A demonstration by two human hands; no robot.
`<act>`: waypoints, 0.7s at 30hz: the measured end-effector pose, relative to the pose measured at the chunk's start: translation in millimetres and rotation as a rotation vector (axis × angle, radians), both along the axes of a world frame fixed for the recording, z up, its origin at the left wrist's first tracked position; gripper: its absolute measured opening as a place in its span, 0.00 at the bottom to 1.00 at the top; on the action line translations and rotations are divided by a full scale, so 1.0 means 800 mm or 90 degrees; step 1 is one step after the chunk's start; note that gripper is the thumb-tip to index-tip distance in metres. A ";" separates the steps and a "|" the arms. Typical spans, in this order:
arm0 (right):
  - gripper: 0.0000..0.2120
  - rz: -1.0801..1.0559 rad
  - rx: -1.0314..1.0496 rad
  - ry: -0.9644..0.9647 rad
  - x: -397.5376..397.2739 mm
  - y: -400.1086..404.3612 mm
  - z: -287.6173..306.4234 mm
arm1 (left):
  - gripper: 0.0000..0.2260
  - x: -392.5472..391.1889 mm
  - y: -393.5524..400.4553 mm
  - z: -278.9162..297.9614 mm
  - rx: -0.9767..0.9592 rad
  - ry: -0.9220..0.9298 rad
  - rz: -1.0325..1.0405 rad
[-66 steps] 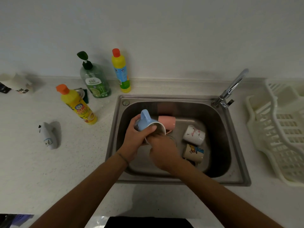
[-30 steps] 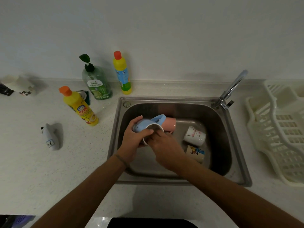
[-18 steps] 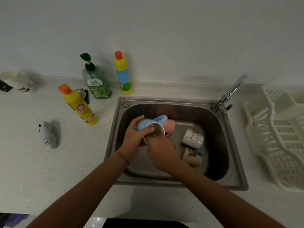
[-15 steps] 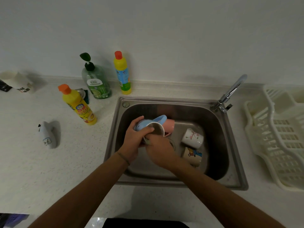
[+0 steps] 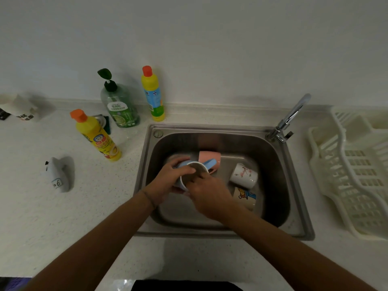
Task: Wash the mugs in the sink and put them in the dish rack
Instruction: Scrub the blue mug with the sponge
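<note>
My left hand grips a light blue mug over the left half of the steel sink. The mug lies tilted, its mouth towards me and its handle pointing right. The fingers of my right hand reach into the mug's mouth and touch its inner wall. Behind it a pink mug lies on its side. On the sink floor to the right lie a white flowered mug and a beige cartoon mug. The cream dish rack stands on the counter to the right.
The faucet rises at the sink's back right corner. Left of the sink stand two yellow bottles and a green soap dispenser. A small white object marked 6 lies further left, and a white cup at the far left.
My left hand has turned the blue mug, so its handle swung from upright to pointing right. My right hand stays at the mug's mouth, its fingers shifting slightly inside.
</note>
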State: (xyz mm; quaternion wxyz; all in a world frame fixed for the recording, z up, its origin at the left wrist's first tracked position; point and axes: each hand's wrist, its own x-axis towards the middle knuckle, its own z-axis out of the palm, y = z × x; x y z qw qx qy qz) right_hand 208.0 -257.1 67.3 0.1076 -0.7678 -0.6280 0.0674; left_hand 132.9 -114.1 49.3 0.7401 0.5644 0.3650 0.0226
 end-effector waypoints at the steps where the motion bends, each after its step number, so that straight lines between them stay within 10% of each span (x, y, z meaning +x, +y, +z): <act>1: 0.15 -0.022 0.015 -0.001 -0.005 0.004 0.002 | 0.26 0.003 -0.003 0.001 -0.001 -0.009 0.022; 10: 0.14 -0.280 0.019 0.130 -0.048 0.040 0.008 | 0.31 0.012 -0.040 -0.012 -0.041 -0.098 0.259; 13: 0.15 -0.070 0.051 0.057 -0.007 0.014 -0.004 | 0.37 0.003 -0.027 -0.014 -0.017 -0.086 0.236; 18: 0.08 -0.223 -0.028 0.238 -0.027 0.023 0.004 | 0.43 0.007 -0.033 -0.008 0.053 -0.094 0.207; 21: 0.14 -0.103 -0.007 0.148 -0.011 0.013 -0.001 | 0.40 0.001 -0.021 -0.008 0.044 -0.083 0.181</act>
